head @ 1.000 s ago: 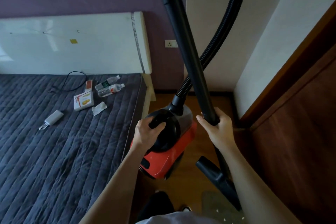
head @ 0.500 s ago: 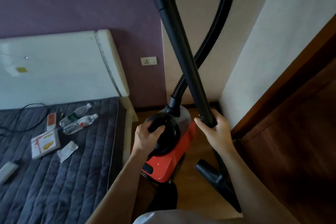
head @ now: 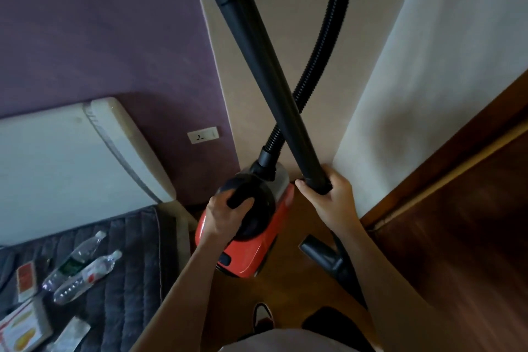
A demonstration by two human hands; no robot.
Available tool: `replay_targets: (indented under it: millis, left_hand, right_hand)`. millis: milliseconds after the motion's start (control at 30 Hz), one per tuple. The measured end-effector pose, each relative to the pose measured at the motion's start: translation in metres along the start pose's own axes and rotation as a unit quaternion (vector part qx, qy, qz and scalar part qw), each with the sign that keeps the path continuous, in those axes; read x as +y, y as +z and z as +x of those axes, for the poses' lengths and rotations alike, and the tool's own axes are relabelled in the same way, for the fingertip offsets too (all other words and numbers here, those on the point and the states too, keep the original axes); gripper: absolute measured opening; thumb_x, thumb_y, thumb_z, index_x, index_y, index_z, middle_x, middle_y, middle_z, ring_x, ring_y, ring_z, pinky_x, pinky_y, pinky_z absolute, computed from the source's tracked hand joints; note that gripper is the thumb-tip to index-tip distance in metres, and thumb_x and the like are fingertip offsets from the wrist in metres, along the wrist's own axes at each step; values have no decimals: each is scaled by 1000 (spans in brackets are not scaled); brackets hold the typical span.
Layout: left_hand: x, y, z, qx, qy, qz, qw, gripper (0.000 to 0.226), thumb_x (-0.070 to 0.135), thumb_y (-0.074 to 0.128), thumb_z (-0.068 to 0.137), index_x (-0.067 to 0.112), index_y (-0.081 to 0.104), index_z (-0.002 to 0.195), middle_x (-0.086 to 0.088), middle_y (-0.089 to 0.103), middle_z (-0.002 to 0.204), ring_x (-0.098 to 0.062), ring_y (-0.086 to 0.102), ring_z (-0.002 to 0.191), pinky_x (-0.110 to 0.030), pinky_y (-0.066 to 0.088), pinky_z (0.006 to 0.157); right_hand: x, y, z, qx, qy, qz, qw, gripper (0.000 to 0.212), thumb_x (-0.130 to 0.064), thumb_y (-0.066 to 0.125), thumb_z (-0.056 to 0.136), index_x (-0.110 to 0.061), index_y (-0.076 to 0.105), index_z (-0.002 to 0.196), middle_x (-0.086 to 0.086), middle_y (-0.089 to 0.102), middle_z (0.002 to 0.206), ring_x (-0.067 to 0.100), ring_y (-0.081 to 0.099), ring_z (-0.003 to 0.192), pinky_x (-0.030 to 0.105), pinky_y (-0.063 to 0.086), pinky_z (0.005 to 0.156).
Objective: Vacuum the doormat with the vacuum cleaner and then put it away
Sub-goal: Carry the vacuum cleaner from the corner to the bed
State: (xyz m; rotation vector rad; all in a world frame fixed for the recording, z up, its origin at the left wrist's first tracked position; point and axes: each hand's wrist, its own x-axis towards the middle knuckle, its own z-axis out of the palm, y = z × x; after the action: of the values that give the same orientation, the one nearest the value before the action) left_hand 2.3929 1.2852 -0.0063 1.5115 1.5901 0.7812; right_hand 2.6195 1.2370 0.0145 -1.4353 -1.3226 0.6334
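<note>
Head cam: my left hand point(head: 228, 214) is wrapped round the black carry handle on top of the red vacuum cleaner point(head: 257, 254), thumb over the grip. The body sits over the wooden floor point(head: 285, 294), in the gap between the bed's point(head: 128, 251) right edge and the cream wall corner. Can't tell if it's resting on the floor or hanging clear, since my forearm hides part of its base. Right hand point(head: 328, 200) grasps the lower end of the black wand point(head: 268, 66), fingers curled round it. The wand runs up-left out of the top edge. Ribbed hose point(head: 325, 43) rises from the socket on the body, crosses behind the wand and exits top. Floor nozzle point(head: 323, 257) is below my right wrist, just beside the body, near the brown door point(head: 457, 237). On the bed near its head end, two plastic bottles point(head: 83, 268) lie side by side, with a printed box point(head: 23, 328) near the bottom-left corner. The white headboard point(head: 57, 168) stands against the purple wall, wall socket point(head: 203, 135) just right of it.
</note>
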Motion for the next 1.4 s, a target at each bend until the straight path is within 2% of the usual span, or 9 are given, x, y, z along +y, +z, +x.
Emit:
replay_targets:
  millis: [200, 400, 533, 700, 833, 1000, 1167, 1333, 1400]
  left_hand:
    - [11, 16, 43, 8, -3, 5, 1000, 12, 19, 76, 84, 8, 73, 84, -5, 72, 74, -21, 70, 70, -39, 58, 63]
    - [39, 42, 62, 25, -17, 3, 1000, 12, 14, 75, 85, 18, 69, 75, 4, 65, 66, -11, 63, 59, -29, 49, 57]
    - [46, 61, 74, 37, -28, 8, 999, 13, 14, 75, 85, 17, 68, 75, 6, 61, 61, -7, 58, 54, -20, 44, 53]
    - [40, 80, 87, 30, -20, 27, 999, 24, 15, 76, 84, 26, 65, 67, 8, 61, 58, -2, 58, 49, -23, 46, 51]
    - [33, 92, 92, 19, -12, 50, 998, 15, 18, 78, 84, 9, 71, 74, -4, 68, 65, -5, 60, 56, -24, 48, 55]
    - [6, 105, 101, -23, -34, 57, 998, 16, 24, 78, 83, 8, 74, 85, -7, 71, 71, -20, 68, 66, -36, 54, 61]
    - [-30, 131, 116, -54, -15, 60, 997, 10, 19, 78, 84, 17, 69, 78, 4, 64, 65, 2, 59, 55, -13, 44, 52]
    - [-94, 173, 142, -103, -12, 75, 992, 14, 21, 77, 85, 9, 71, 81, -5, 67, 68, -15, 59, 57, -31, 48, 56]
    - [-126, 192, 156, -131, 1, 87, 987, 14, 22, 75, 86, 9, 71, 86, -4, 67, 69, -15, 60, 58, -32, 48, 57]
  right_hand:
    - [18, -12, 39, -17, 17, 26, 999, 18, -13, 77, 90, -19, 60, 87, -16, 56, 67, 6, 56, 59, 10, 43, 59]
    - [37, -40, 73, -35, 22, 32, 999, 18, -16, 77, 90, -23, 60, 89, -18, 57, 70, 6, 57, 63, 10, 44, 61]
    - [57, -58, 89, -26, 21, 29, 999, 22, -15, 78, 88, -27, 59, 88, -5, 61, 72, 11, 61, 69, 9, 47, 65]
    - [87, -67, 99, -39, 30, 23, 999, 18, -14, 78, 88, -20, 62, 92, 5, 64, 77, 14, 63, 73, 11, 50, 67]
    - [104, -68, 104, -47, 30, 16, 998, 18, -11, 79, 87, -16, 62, 92, -1, 62, 75, 12, 61, 69, 10, 48, 64]
    - [127, -60, 109, -32, 45, 16, 998, 21, -9, 79, 87, -20, 62, 91, -12, 57, 73, 5, 60, 68, 9, 44, 63]
    - [173, -41, 104, -2, 77, 27, 997, 30, -8, 77, 88, -31, 58, 85, -8, 56, 70, 3, 57, 62, 9, 44, 59]
    - [253, -14, 100, 31, 93, 21, 995, 34, -9, 77, 89, -36, 57, 84, -10, 57, 72, 2, 59, 67, 9, 44, 64]
    - [293, -3, 98, 43, 91, 23, 995, 30, -15, 77, 90, -39, 58, 85, -6, 59, 73, 7, 59, 68, 18, 48, 67]
